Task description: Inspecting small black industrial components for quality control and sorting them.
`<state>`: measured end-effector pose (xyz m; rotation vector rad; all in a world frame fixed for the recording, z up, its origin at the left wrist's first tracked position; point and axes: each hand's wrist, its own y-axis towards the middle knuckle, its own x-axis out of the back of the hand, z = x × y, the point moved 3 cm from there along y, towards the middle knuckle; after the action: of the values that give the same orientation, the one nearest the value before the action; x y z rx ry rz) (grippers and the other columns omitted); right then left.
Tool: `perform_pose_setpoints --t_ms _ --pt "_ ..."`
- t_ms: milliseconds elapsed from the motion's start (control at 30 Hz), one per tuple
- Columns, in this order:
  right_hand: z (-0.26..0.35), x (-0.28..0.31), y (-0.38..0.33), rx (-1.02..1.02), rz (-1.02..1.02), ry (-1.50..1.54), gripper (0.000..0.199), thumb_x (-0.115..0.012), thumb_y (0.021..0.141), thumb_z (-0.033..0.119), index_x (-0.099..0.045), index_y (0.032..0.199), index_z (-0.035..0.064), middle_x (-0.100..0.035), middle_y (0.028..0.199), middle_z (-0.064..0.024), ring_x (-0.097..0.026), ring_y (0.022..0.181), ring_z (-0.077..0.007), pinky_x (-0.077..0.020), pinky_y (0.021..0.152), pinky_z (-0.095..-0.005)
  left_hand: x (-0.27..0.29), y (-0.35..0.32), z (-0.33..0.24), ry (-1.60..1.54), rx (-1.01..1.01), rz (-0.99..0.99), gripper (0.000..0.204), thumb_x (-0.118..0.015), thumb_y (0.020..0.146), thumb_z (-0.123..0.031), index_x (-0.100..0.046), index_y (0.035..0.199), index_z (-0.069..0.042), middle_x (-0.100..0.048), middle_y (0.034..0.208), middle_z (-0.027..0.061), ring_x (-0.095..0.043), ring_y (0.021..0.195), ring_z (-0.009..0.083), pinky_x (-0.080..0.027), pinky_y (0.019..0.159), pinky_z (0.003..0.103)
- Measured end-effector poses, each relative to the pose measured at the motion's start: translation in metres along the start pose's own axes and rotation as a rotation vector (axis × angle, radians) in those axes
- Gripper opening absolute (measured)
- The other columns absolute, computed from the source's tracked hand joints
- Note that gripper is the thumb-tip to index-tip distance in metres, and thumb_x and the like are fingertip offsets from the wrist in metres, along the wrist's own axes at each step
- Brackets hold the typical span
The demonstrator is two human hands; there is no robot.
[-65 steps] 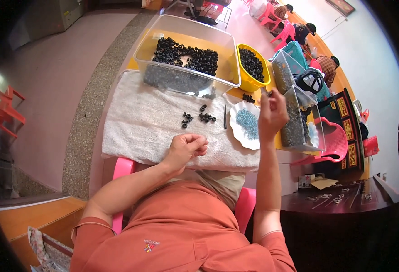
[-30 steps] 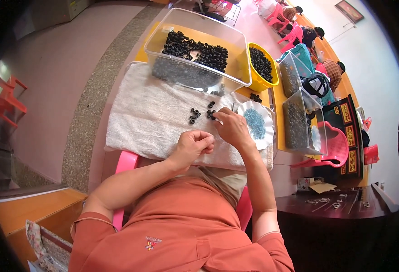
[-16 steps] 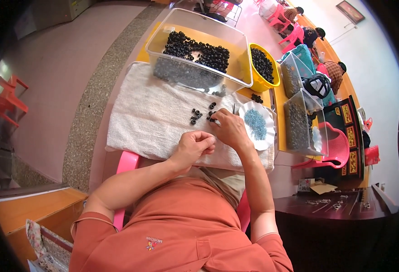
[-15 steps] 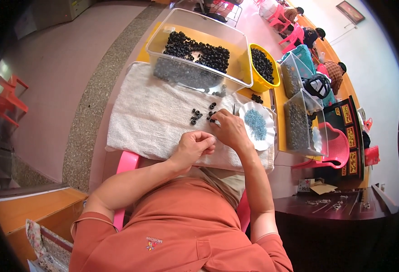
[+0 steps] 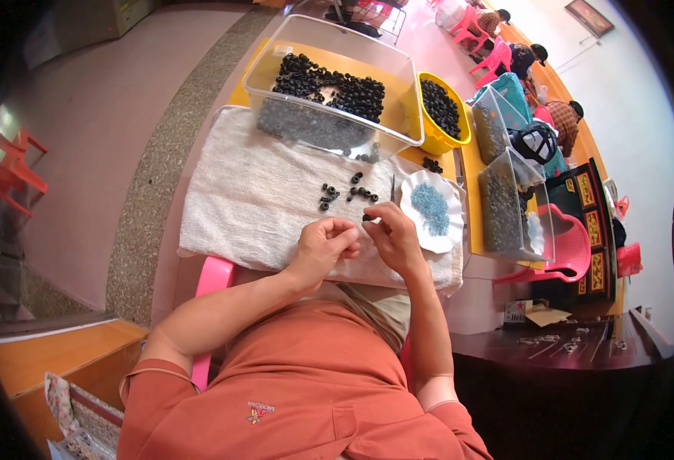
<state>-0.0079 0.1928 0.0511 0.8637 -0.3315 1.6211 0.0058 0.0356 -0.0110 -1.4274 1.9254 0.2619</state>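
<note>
My right hand pinches a small round black part between thumb and fingertips, just above the white towel. Close beside it on the left, my left hand is closed in a pinch, and whatever lies between its fingertips is too small or hidden to make out. Beyond both hands, several loose black parts like the held one lie in small groups on the towel. A white wavy-edged dish with tiny light blue beads stands right of my right hand.
At the towel's far edge stands a clear plastic bin holding many black parts. A yellow tub of them is beside it. More clear bins stand farther right. A thin dark tool lies left of the dish.
My right hand has drawn back toward me from the loose parts, now with a black part in its fingertips. My left hand has barely moved.
</note>
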Motion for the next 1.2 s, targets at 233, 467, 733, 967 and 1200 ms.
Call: perform_pose_setpoints --t_ms 233,467,733,967,1200 --pt "0.007 -0.002 -0.019 -0.134 0.001 0.126 0.015 -0.074 0.082 0.005 -0.062 0.091 0.0018 -0.058 0.076 -0.0018 -0.053 0.063 -0.0064 -0.0429 0.055 -0.0234 -0.003 -0.001 -0.004 0.016 0.047 0.078 0.016 -0.063 0.094 -0.015 -0.061 0.103 -0.003 -0.065 0.092 0.0032 -0.063 0.083 0.0102 -0.055 0.078 0.028" --pt "0.010 -0.004 -0.021 0.003 0.011 0.116 0.022 -0.078 0.077 0.006 -0.063 0.092 0.0007 -0.063 0.083 -0.0074 -0.059 0.064 -0.0119 -0.0470 0.057 -0.0256 -0.003 0.000 -0.006 -0.032 0.074 0.117 0.012 -0.064 0.093 -0.013 -0.063 0.099 -0.002 -0.065 0.091 0.0034 -0.064 0.081 0.0104 -0.056 0.075 0.027" --pt "0.006 -0.010 -0.022 0.074 -0.054 0.212 0.023 -0.079 0.075 0.006 -0.067 0.094 0.0005 -0.066 0.085 -0.0094 -0.062 0.062 -0.0130 -0.0480 0.055 -0.0257 -0.002 0.000 -0.008 -0.014 0.068 0.136 0.015 -0.063 0.094 -0.014 -0.058 0.103 -0.003 -0.063 0.092 0.0039 -0.063 0.082 0.0102 -0.056 0.073 0.026" --pt "0.006 -0.014 -0.024 0.056 -0.100 0.271 0.023 -0.081 0.074 0.009 -0.067 0.091 0.0001 -0.066 0.082 -0.0083 -0.062 0.065 -0.0129 -0.0481 0.057 -0.0259 -0.004 -0.001 -0.008 -0.014 0.029 0.110 0.016 -0.064 0.093 -0.015 -0.059 0.101 -0.002 -0.066 0.085 0.0044 -0.064 0.072 0.0096 -0.054 0.066 0.022" --pt "0.003 -0.013 -0.026 0.002 -0.081 0.242 0.025 -0.084 0.072 0.013 -0.064 0.083 0.0015 -0.058 0.073 -0.0034 -0.052 0.062 -0.0100 -0.0419 0.054 -0.0253 -0.005 -0.001 -0.010 0.007 0.052 0.111 0.016 -0.067 0.090 -0.009 -0.059 0.100 0.000 -0.065 0.087 0.0057 -0.064 0.074 0.0104 -0.055 0.066 0.023"
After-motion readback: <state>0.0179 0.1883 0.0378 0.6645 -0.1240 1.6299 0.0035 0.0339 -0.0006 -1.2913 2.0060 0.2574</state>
